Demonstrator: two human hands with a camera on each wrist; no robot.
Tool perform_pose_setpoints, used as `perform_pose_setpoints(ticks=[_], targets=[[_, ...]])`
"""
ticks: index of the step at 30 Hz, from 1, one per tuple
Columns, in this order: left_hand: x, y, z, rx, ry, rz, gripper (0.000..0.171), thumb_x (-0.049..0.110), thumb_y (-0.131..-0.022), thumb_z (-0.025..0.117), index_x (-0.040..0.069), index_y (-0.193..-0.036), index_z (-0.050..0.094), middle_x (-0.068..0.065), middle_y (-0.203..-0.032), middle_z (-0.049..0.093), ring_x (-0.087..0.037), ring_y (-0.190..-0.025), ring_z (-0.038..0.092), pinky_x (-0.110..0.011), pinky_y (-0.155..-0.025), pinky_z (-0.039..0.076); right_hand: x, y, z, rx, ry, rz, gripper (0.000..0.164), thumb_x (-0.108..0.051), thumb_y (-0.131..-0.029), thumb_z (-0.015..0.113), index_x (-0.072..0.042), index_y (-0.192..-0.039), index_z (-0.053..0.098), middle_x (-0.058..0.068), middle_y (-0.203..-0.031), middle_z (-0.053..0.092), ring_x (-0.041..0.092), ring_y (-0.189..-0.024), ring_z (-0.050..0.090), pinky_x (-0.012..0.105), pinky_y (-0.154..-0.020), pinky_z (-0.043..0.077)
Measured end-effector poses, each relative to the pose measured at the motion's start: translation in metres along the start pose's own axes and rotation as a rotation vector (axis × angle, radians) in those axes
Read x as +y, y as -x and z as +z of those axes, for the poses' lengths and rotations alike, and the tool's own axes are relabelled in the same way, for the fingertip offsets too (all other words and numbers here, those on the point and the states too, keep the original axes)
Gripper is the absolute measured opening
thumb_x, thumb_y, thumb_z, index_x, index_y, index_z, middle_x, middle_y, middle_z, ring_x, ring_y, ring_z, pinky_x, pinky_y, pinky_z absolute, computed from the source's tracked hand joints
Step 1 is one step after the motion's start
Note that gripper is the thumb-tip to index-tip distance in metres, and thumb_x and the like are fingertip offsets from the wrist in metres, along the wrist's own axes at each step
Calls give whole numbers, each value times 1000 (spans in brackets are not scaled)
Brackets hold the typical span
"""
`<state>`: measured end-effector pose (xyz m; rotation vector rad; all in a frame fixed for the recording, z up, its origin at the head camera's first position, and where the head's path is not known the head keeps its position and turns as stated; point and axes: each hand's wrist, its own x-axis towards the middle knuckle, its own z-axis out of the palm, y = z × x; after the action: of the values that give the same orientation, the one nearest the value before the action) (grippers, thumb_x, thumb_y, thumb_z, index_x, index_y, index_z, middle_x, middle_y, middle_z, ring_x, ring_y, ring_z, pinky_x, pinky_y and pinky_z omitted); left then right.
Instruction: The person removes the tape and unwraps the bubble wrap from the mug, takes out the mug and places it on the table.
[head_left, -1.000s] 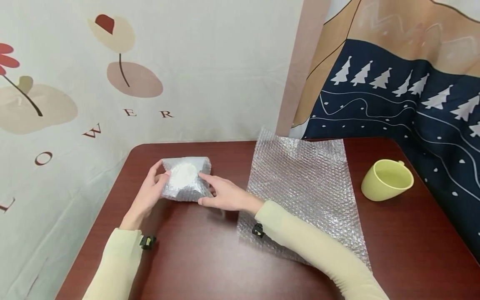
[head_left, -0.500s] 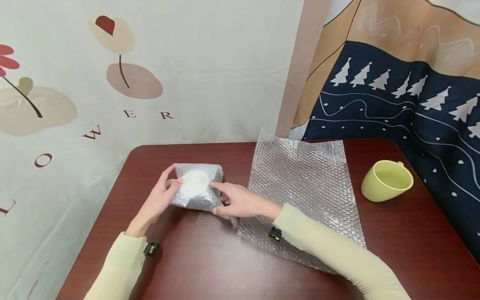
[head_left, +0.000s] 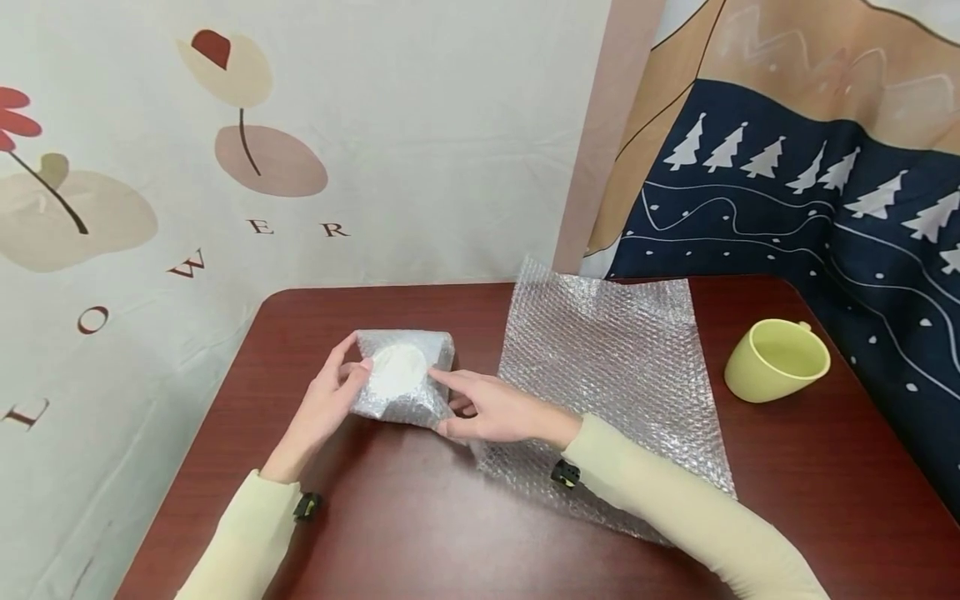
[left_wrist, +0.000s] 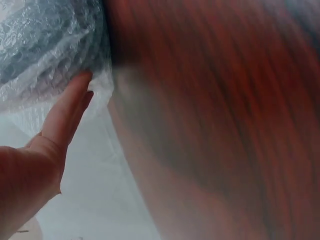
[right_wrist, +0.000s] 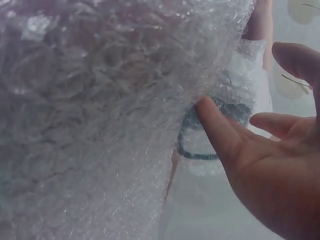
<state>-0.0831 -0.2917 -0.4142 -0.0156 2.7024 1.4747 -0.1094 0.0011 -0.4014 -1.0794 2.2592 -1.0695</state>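
Head view: a left hand (head_left: 327, 402) and right hand (head_left: 498, 408) grip either side of a bubble-wrapped bundle (head_left: 401, 406) toward the desk's (head_left: 390, 533) far-left corner, apparently steadying its wrapping; the next move likely calls for both sides held firm. A bubble-wrap sheet (head_left: 592, 350) crosses the far edge; a yellow-green mug (head_left: 768, 367) sits by the right edge, before printed cloths (head_left: 427, 150). Left wrist: the hand touches the bundle. Right wrist: a dark loop (right_wrist: 199, 156) shows through film.

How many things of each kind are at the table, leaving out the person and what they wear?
Bubble-wrapped bundle: 1
Loose bubble-wrap sheet: 1
Yellow-green mug: 1
Total: 3
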Motion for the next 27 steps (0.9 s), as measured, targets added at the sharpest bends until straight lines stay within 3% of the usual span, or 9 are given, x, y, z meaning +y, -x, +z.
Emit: perform_pose_setpoints(ticks=[4, 8, 10, 12, 14, 18, 23, 27], targets=[[-1, 2, -1, 100, -118, 112, 69, 40, -109, 52, 12, -165, 25, -24, -140, 59, -40, -131, 57, -59, -105, 47, -3, 7, -2, 105, 206, -49, 67, -31, -101, 67, -8, -158, 42, 13, -140, 59, 23, -117, 65, 34, -99, 54], [-1, 4, -2, 254, -196, 309, 54, 26, -104, 63, 7, -153, 50, -16, -144, 55, -35, -132, 53, -46, -107, 46, -10, 12, -4, 300, 404, -162, 46, -29, -101, 68, -5, -139, 64, 9, -130, 68, 19, -106, 70, 34, -90, 58], [0, 4, -4, 279, -210, 418, 45, 18, -100, 68, 7, -143, 62, -12, -148, 53, -35, -139, 47, -36, -112, 40, -12, 11, -5, 395, 474, -248, 35, -25, -99, 71, -6, -129, 71, 6, -120, 72, 16, -96, 71, 30, -81, 60], [0, 3, -5, 242, -227, 517, 39, 11, -96, 71, 9, -135, 69, -9, -153, 52, -35, -146, 41, -28, -114, 34, -13, 8, -4, 461, 540, -332, 29, -23, -97, 74, -7, -121, 74, 4, -115, 73, 15, -95, 70, 29, -80, 59], [-1, 2, -6, 157, -227, 582, 38, 7, -95, 71, 11, -133, 71, -7, -155, 51, -33, -152, 34, -18, -115, 30, -14, 4, -2, 480, 610, -411, 26, -21, -96, 75, -8, -119, 75, 4, -118, 72, 17, -105, 68, 28, -90, 57], [-7, 0, -9, -5, -231, 620, 40, 5, -97, 68, 13, -136, 70, -5, -157, 50, -26, -152, 35, -12, -112, 31, -13, -6, 6, 420, 759, -514, 32, -25, -99, 72, -7, -125, 72, 8, -132, 68, 24, -126, 61, 32, -111, 46], [-13, 0, -10, -72, -264, 615, 42, 7, -101, 64, 16, -142, 66, -3, -160, 46, -20, -151, 36, -10, -111, 29, -12, -12, 13, 314, 852, -446, 42, -37, -101, 68, -13, -135, 68, 5, -142, 63, 24, -135, 55, 39, -115, 42], [-13, 1, -9, -93, -309, 611, 45, 10, -101, 64, 17, -145, 63, -3, -163, 43, -21, -151, 37, -14, -107, 37, -9, -14, 13, 299, 880, -401, 43, -42, -100, 69, -17, -135, 68, 2, -142, 63, 21, -133, 56, 40, -114, 43]])
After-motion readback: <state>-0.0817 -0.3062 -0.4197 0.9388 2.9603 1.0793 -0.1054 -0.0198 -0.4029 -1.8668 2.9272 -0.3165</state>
